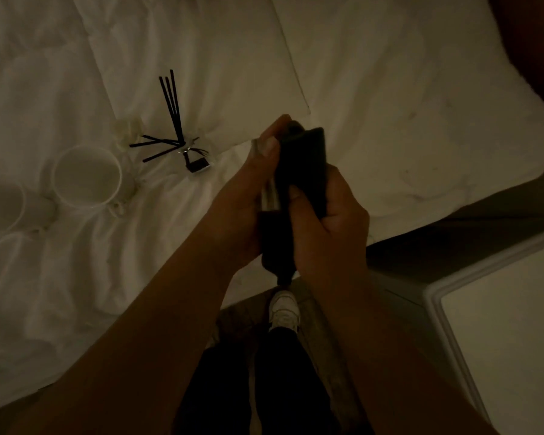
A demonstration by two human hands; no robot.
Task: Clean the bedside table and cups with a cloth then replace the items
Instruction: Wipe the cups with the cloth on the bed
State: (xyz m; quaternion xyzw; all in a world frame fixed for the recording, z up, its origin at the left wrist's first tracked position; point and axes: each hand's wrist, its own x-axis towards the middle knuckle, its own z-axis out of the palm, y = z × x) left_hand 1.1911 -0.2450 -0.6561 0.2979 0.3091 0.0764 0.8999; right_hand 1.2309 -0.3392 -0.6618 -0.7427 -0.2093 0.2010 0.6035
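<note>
Head view, dim light: I am looking down over the edge of a bed (76, 293) covered in rumpled white sheets, and I place everything from that edge. Just above the edge, at mid-frame, my left hand (252, 196) and right hand (330, 224) meet around a dark cloth (302, 171). The right hand's fingers are curled round the cloth, thumb pressed on its near face. The left hand is curled too, gripping a slim clear or silvery object (269, 196) that the cloth is wrapped against; I cannot tell what that object is. A tail of the cloth hangs down between my wrists.

Further onto the bed, left of my hands, a white cup (87, 177) sits upright on the sheet, and a second cup (0, 208) stands beside it at the frame's left border, blurred. Beyond the first cup lies a bunch of thin black sticks (170, 102) fanning out, with a small dark tag (197, 166) at their base and something pale and crumpled (128, 130) next to them.

Off the bed's edge, to the right, the pale top of the bedside table (509, 340) shows with its raised rim. Below my hands I see a white shoe (285, 310) on the floor and dark trouser legs (277, 381).
</note>
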